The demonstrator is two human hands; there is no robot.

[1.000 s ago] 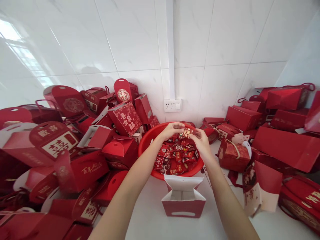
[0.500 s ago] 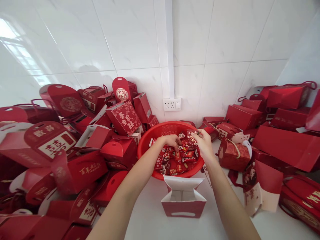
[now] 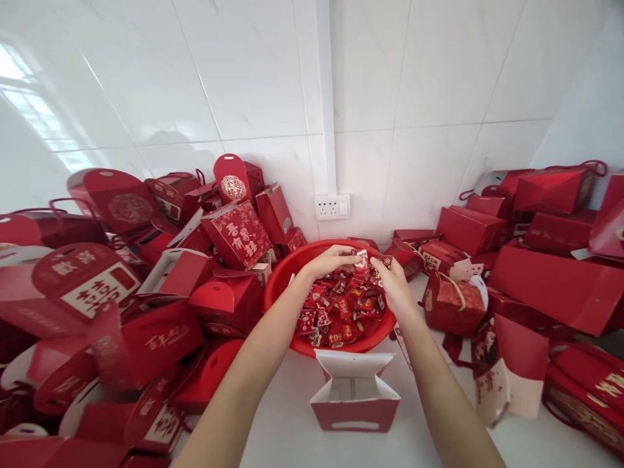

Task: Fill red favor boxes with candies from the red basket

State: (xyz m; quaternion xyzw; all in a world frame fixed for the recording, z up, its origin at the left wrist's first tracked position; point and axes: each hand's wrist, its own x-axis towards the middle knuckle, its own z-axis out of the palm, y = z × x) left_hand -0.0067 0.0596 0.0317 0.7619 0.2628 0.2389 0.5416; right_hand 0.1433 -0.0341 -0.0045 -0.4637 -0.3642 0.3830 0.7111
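Over the red plastic basket both hands meet above a heap of wrapped candies. My left hand pinches a red-and-white wrapped candy between thumb and fingers. Close beside it, my right hand is closed on a dark red candy packet with small printed shapes; its lower part is partly behind the fingers. In front of the basket stands a red gift box, its top spread apart and its white inside visible.
Piles of red gift boxes lie on the left and the right of the white table. Behind the basket rises a white tiled wall with a power socket.
My left hand has risen out of the candies with one pinched in its fingers and has moved toward my right hand. The right hand still holds its packet, slightly lower.
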